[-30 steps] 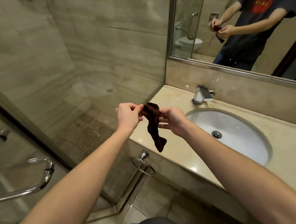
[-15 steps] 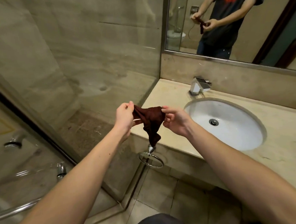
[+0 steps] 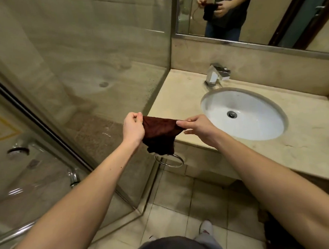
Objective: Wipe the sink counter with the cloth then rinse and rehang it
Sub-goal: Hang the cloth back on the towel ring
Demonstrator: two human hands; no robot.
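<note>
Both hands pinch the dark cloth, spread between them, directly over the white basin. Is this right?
Not over the basin. The head view shows the left hand and right hand pinching the cloth, spread between them, left of it, above the towel ring.

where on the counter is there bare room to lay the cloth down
Bare counter left of the basin, up to the glass shower wall, and the wide stretch right of it. Tight behind it, around the faucet.

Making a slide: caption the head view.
Left hand and right hand pinch a dark cloth spread above the towel ring.
</note>
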